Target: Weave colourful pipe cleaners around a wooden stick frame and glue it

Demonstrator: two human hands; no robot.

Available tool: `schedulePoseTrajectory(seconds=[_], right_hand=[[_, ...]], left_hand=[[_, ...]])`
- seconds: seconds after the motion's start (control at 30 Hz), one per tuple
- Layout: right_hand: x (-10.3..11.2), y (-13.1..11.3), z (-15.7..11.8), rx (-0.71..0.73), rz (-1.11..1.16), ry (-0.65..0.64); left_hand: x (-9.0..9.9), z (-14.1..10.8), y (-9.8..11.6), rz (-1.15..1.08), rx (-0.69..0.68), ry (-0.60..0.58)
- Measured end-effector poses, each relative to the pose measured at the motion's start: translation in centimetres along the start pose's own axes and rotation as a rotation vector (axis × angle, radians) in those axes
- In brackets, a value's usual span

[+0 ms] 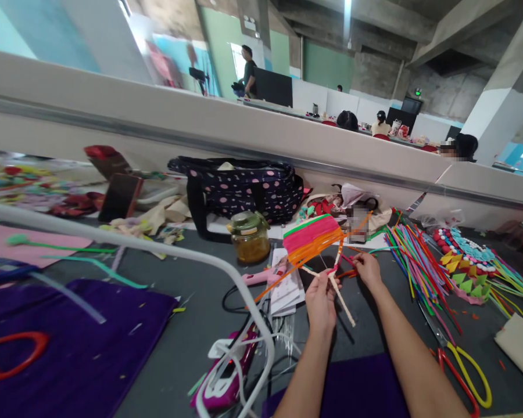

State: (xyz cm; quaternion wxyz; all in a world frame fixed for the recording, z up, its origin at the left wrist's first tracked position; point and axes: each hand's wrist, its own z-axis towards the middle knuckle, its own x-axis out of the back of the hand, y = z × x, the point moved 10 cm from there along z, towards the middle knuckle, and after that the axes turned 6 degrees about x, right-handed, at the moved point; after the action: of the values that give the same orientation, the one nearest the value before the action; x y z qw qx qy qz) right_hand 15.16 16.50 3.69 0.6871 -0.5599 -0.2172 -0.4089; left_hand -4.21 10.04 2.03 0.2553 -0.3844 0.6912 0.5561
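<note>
Pinching the forked joint of a pink, orange and cream craft piece made of thin stems, the left hand has its thumb and fingers closed on the stem. The right hand is just beside it, thumb and index finger pressed together on a thin magenta strand that reaches toward the left fingers; its other fingers curl inward.

The craft piece is raised in front of the left fingers. Its long axis slants: the striped panel points up and left, away from the person, and the cream-wrapped stem runs down and right from the fingertips. The panel shows green, white and pink bands, with loose orange stems crossing its lower edge diagonally.

Left of the fingers lie white printed sheets and a pink-handled tool; farther up and left stands a clear glass jar with a green lid and amber contents, before a dark navy bag with pink dots. Right of the fingers spreads a bundle of multicoloured fuzzy stems, and nearer the person lie scissors with red and yellow handles. Purple cloth lies below the wrists.

The writing on the sheets is too small to read; no brand is legible.
</note>
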Motion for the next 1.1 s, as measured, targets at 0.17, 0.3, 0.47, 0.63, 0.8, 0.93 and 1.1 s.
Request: schedulePoseTrajectory(seconds=[0.17, 0.3, 0.47, 0.63, 0.8, 0.93, 1.1], right_hand=[[-2.1, -0.3, 1.1, -0.026, -0.060, -0.004], [-1.6, 0.2, 1.3, -0.048, -0.035, 0.050], [1.6, 1.6, 0.5, -0.087, 0.085, 0.146], [6.4, 1.8, -3.1, -0.056, 0.256, 0.278], [8.4, 1.3, -7.4, -0.071, 0.789, 0.377], [8.1, 0.3, -8.8, -0.075, 0.888, 0.427], [8.4, -1.4, -9.2, 0.007, 0.758, 0.426]], left_hand=[[-0.1, -0.1, -0.3, 0.043, 0.013, -0.004], [-0.2, -0.1, -0.5, 0.077, 0.021, -0.014], [-0.8, -0.3, -0.7, 0.093, 0.028, -0.056], [-1.4, -0.6, -1.2, 0.146, 0.056, -0.094], [-2.3, -1.0, -2.4, 0.253, 0.086, -0.169], [-2.5, -1.1, -3.2, 0.332, 0.099, -0.189], [-2.8, -1.3, -3.6, 0.438, 0.081, -0.200]])
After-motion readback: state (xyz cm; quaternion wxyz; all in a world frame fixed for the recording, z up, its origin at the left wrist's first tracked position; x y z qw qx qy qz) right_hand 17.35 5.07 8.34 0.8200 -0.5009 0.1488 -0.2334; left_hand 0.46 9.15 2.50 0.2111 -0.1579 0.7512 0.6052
